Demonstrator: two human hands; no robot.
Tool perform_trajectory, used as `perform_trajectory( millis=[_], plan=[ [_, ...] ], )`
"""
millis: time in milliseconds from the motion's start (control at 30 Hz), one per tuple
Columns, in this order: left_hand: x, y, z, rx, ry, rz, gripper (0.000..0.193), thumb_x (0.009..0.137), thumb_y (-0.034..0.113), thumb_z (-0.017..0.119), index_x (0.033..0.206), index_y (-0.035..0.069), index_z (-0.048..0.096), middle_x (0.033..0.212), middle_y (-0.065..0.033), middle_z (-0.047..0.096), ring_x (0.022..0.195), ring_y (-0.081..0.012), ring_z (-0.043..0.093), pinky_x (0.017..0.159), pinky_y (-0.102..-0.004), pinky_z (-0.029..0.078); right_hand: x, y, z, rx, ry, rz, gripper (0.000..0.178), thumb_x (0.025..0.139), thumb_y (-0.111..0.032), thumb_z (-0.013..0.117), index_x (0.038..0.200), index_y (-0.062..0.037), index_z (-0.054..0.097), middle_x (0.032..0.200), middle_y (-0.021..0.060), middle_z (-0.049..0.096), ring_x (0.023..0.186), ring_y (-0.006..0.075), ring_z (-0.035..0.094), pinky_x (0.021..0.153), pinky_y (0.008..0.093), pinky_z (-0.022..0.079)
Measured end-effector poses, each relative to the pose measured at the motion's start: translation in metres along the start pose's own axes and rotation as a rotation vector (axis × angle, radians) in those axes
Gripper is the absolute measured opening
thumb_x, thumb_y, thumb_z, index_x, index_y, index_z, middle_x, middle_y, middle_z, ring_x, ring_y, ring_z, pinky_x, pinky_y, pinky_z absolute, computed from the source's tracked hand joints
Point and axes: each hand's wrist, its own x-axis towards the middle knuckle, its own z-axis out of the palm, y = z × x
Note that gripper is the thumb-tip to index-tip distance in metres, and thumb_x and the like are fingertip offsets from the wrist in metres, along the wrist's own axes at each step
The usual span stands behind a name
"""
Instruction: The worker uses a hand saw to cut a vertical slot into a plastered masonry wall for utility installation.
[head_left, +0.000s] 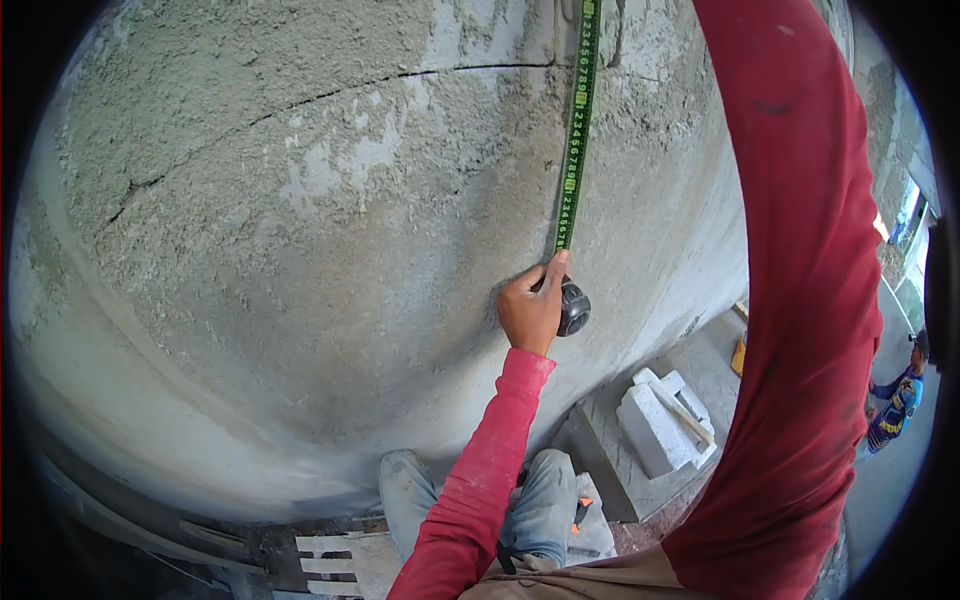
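Note:
My left hand (pixel 528 312) is closed around a black tape measure (pixel 573 308), close against a rough grey cement wall (pixel 330 290). Its thumb lies at the lower end of the drawn-out green tape blade (pixel 575 150). The blade runs straight up the wall and leaves the view at the top edge. My right arm (pixel 795 250), in a red sleeve, reaches upward along the right side. The right hand is beyond the top of the picture.
A thin crack (pixel 300 102) crosses the upper wall. Below right, a white block (pixel 665 425) with a strip lying on it rests on a grey slab (pixel 600 450). Pale slats (pixel 330 565) lie near my knees. Another person (pixel 895 400) is at the far right.

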Motion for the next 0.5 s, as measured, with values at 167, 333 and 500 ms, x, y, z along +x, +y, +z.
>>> perform_trajectory(
  millis=[167, 333, 500],
  plan=[
    [-0.007, -0.006, 0.009, 0.019, -0.030, 0.044, 0.049, 0.091, 0.050, 0.067, 0.071, 0.006, 0.075, 0.055, -0.0120, 0.061, 0.046, -0.0188, 0.054, 0.054, -0.0342, 0.044, -0.006, 0.017, 0.000, 0.014, 0.205, -0.119, 0.033, 0.086, -0.032, 0.070, 0.075, -0.0007, 0.072, 0.060, 0.0092, 0.061, 0.060, 0.0239, 0.059, 0.062, 0.0381, 0.048],
    [-0.011, -0.016, -0.009, 0.090, 0.019, 0.034, 0.042, 0.089, 0.046, 0.071, 0.079, 0.005, 0.078, 0.061, -0.0138, 0.067, 0.051, -0.0161, 0.064, 0.054, -0.0338, 0.046, -0.074, -0.029, -0.002, 0.327, 0.148, 0.063, 0.033, 0.079, -0.030, 0.081, 0.087, 0.0013, 0.075, 0.071, 0.0089, 0.069, 0.065, 0.0145, 0.064, 0.064, 0.0312, 0.050],
    [-0.018, -0.001, -0.008, 0.037, 0.034, 0.024, 0.041, 0.087, 0.046, 0.073, 0.079, 0.006, 0.078, 0.064, -0.0100, 0.070, 0.055, -0.0156, 0.067, 0.057, -0.0317, 0.049, -0.096, -0.043, -0.017, 0.359, 0.150, 0.177, 0.032, 0.076, -0.031, 0.078, 0.086, -0.0013, 0.075, 0.078, 0.0188, 0.072, 0.075, 0.0317, 0.070, 0.073, 0.0408, 0.054]
  ],
)
